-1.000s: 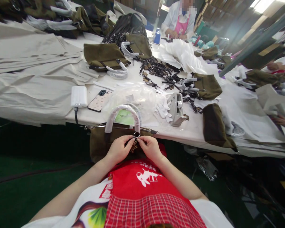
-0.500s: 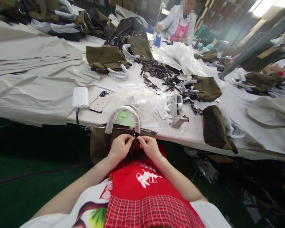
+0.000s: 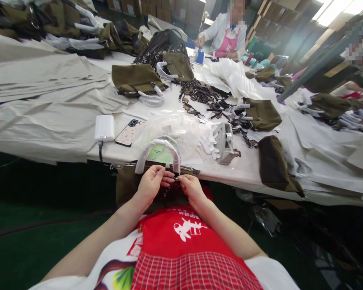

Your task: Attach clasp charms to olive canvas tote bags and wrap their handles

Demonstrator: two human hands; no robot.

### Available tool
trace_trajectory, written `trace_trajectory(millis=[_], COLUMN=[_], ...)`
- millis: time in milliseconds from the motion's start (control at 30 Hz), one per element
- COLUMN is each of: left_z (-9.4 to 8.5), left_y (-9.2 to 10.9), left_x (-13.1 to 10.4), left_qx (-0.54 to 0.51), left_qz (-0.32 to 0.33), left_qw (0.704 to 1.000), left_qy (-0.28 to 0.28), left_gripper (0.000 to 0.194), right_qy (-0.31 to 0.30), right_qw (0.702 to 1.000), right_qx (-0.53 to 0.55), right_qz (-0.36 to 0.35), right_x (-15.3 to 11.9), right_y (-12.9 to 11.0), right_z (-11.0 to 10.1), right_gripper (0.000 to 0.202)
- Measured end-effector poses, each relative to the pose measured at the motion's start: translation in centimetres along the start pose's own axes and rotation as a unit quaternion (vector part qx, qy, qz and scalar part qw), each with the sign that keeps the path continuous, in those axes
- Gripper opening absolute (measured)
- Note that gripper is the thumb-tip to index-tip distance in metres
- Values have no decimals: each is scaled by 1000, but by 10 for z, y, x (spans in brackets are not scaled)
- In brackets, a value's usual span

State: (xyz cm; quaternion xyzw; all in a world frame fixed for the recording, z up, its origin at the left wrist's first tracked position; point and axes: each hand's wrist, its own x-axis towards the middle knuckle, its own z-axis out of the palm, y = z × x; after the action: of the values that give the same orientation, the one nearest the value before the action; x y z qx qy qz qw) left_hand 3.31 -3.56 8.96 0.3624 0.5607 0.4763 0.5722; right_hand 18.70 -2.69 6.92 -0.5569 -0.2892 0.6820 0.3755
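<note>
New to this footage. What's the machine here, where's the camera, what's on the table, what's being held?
No machine: these are a person's bare left hand and right hand. Every picture comes from one camera worn on that person's head, looking forward and down.

Both hands meet at an olive bag by the table edge, just below its wrapped handle. Their fingers are at a small dark charm; each hand's exact grip is too small to tell.

On the white table lie a phone, a white box with a cable, clear plastic, a heap of dark straps and more olive bags. Across it, a co-worker wears a pink apron.
</note>
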Motion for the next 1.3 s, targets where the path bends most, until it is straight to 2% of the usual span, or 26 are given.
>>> trace_trajectory(millis=[100, 233, 300, 367, 467, 533, 567, 633, 700, 767, 867, 967, 1067, 1300], left_z=[6, 4, -2, -10, -18, -18, -16, -10, -3, 2, 5, 6, 6, 8], left_y=[0, -2, -3, -4, -5, -7, -8, -12, -16, -21, -24, -23, -22, -30], left_x=[1, 2, 1, 1, 3, 4, 5, 6, 6, 5, 3, 2, 2, 2], left_qx=[-84, -67, -6, 103, 299, 363, 364, 312, 216, 128, 73, 62, 63, 108], left_qz=[-51, -65, -52, -1, 100, 129, 132, 118, 68, 3, -37, -31, -17, 21], left_qw=[995, 996, 999, 995, 949, 922, 920, 939, 970, 989, 994, 996, 996, 992], left_qy=[-17, -2, -5, -10, -18, -48, -65, -86, -84, -80, -69, -63, -62, -66], left_gripper=[34, 45, 42, 30, 19, 19, 19, 19, 22, 27, 33, 32, 31, 29], right_qy=[-1, -11, -15, -18, -28, -37, -41, -42, -32, -3, 58, 58, 32, 37], right_qw=[1000, 1000, 1000, 1000, 1000, 999, 999, 999, 999, 990, 942, 903, 900, 909], right_qx=[3, 8, 9, 7, 9, 14, 15, 3, -37, -116, -254, -316, -327, -312], right_qz=[5, 7, 4, 2, -2, -1, 0, -1, -20, -80, -214, -285, -285, -272], right_x=[-1, -3, -4, -3, -2, -1, 0, 2, 3, 1, -4, -7, -5, 0], right_y=[0, -1, -1, 1, 3, 5, 6, 7, 8, 7, 3, -2, -3, -5], right_z=[0, -1, -2, -3, -4, -5, -6, -8, -11, -14, -16, -15, -12, -8], right_gripper=[27, 26, 26, 26, 27, 29, 29, 31, 31, 30, 24, 16, 18, 22])
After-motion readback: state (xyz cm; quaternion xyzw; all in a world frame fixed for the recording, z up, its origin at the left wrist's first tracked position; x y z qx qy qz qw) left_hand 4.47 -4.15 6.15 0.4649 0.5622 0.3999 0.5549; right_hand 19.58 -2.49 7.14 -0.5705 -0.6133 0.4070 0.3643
